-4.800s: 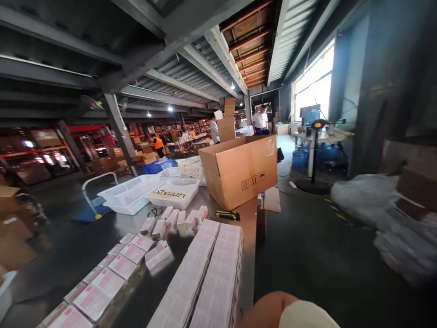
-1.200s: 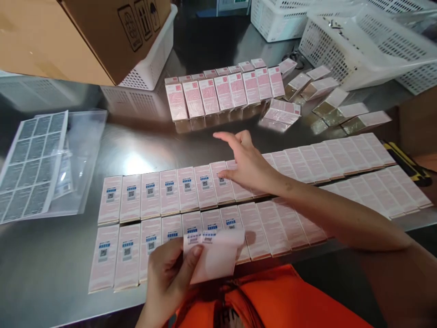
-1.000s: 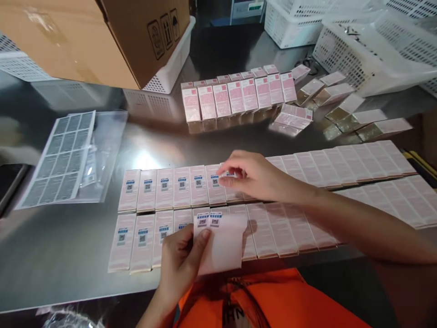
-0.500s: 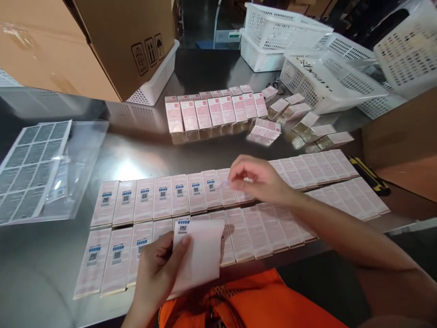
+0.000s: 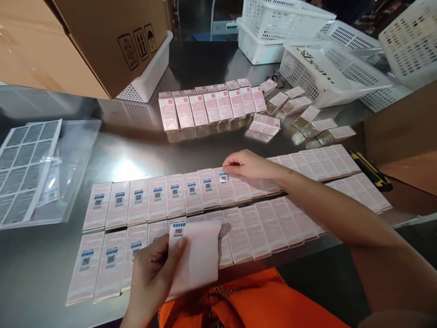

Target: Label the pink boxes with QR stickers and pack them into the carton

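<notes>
My left hand [image 5: 153, 273] is closed, thumb on top, round a white label backing strip [image 5: 200, 255]. At the strip's upper left corner sits a blue-and-white QR sticker [image 5: 178, 228]. In a pinch, my right hand [image 5: 244, 164] has the top edge of another QR sticker [image 5: 223, 177], which lies against a pale pink box [image 5: 225, 195] in the far row. Two long rows of such boxes lie side by side on the metal table. Boxes toward the left, such as the end one [image 5: 97, 207], bear QR stickers; those toward the right show plain pink tops.
Shrink-wrapped pink boxes [image 5: 205, 109] stand grouped behind the rows, with loose ones [image 5: 262, 125] to their right. Label sheets [image 5: 27, 168] lie at left on a plastic sleeve. A large carton [image 5: 112, 45], white baskets [image 5: 283, 27] and a yellow-black cutter [image 5: 372, 171] surround the work.
My right hand has moved slightly left and brought the sticker down onto a box in the far row. My left hand still holds the backing strip. The whole view has shifted a little.
</notes>
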The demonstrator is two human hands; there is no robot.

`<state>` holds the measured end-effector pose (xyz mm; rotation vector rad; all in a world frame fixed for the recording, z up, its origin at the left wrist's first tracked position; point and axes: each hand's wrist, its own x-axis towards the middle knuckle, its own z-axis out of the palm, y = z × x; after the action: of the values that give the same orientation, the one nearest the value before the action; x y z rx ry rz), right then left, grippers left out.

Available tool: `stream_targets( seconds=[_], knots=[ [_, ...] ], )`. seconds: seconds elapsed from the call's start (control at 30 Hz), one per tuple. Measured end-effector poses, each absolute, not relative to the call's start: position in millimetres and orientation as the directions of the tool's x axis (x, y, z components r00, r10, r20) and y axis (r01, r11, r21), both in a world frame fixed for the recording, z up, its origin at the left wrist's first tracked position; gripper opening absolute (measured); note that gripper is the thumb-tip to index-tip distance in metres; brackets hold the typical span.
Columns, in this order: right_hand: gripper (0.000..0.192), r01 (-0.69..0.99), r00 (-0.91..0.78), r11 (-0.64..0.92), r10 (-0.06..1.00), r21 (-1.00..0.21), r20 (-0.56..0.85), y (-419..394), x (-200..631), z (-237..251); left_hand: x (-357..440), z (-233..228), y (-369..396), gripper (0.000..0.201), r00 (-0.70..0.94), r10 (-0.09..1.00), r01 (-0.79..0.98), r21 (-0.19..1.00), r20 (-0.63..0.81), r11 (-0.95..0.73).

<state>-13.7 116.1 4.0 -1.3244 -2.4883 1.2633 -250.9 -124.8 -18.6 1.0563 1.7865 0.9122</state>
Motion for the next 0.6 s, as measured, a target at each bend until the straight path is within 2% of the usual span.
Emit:
stream_targets(
  seconds=[0.2, 0.47, 0.6],
  knots=[
    [0.026, 0.684, -0.630, 0.337, 0.720, -0.647, -0.291, 115, -15, 2, -251, -17, -126, 0.049, -0.274, 0.891, 0.269, 0.861, -0.362, 0.433],
    [0.023, 0.693, -0.632, 0.395, 0.736, -0.602, -0.244, 113, -17, -2, -250, -15, -126, 0.050, -0.293, 0.889, 0.286, 0.855, -0.351, 0.432],
    [0.015, 0.698, -0.578, 0.386, 0.801, -0.603, -0.155, 106, -19, -6, -251, -16, -126, 0.045, -0.285, 0.893, 0.316, 0.846, -0.348, 0.430]
  ],
)
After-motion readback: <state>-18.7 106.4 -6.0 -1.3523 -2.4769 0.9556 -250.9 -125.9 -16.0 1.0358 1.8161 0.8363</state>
